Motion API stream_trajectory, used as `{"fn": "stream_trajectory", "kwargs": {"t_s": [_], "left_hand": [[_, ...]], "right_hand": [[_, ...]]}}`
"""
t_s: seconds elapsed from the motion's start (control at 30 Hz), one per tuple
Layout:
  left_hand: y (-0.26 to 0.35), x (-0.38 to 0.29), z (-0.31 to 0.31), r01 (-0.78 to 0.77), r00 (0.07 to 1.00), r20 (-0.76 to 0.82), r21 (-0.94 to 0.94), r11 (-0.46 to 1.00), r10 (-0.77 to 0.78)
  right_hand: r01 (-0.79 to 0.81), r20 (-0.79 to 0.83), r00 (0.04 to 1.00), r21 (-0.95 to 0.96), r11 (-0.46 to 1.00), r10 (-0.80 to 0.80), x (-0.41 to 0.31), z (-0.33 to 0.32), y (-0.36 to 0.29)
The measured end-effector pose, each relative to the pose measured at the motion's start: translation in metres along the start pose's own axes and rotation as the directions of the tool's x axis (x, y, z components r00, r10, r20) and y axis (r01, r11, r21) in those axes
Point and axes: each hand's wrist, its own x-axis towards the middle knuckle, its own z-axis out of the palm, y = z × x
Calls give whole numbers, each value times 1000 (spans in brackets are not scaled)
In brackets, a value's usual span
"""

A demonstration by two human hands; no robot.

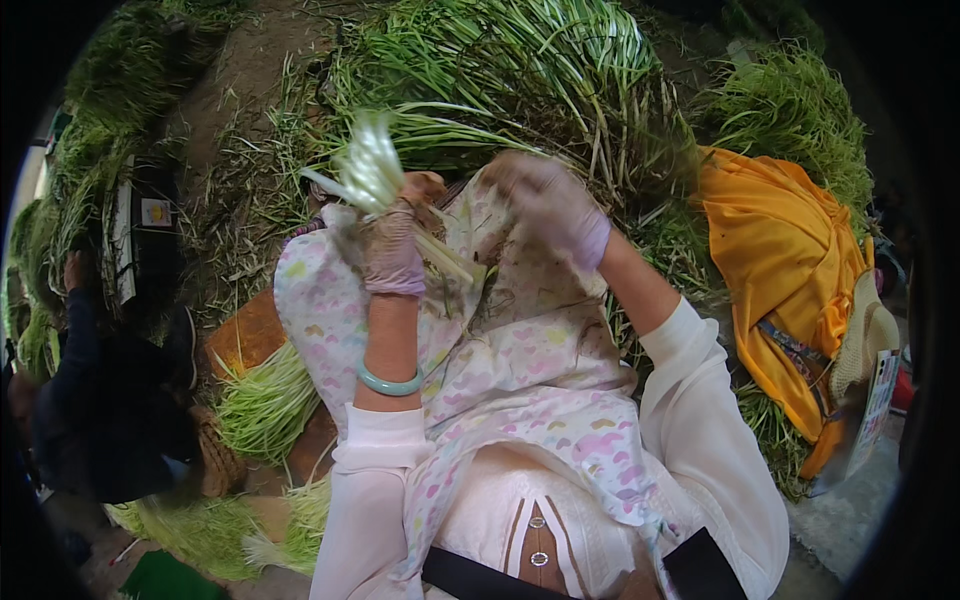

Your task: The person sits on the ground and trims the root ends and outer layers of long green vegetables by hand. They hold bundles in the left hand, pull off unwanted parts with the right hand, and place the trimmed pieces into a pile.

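My left hand (394, 236), in a soiled thin glove, grips a small bunch of pale-stemmed greens (369, 169), like chives or garlic chives. Their white ends stick up past the fingers and are blurred; pale stalks also show below the hand. To its right, my right hand (551, 202), also gloved, is blurred over the lap with its fingers bent. Whether it holds a stalk cannot be made out. Beneath both hands spreads a patterned apron (510, 345), dirt-stained and flecked with plant scraps. Just beyond them lies a large heap of long green stalks (487, 75) with brown, withered bits.
Trimmed bundles (266, 405) lie at left beside a rusty brown board (247, 330). An orange cloth (772, 277) and a woven straw hat (866, 330) are at right, below another green heap (787, 120). A person in dark clothing (112, 420) is at far left.
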Motion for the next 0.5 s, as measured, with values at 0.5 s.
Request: {"fn": "stream_trajectory", "kwargs": {"t_s": [0.5], "left_hand": [[-19, 28, -19, 233, 969, 71, -574, 785, -235]], "right_hand": [[231, -34, 942, -654, 721, -333, 8, -36, -36]]}}
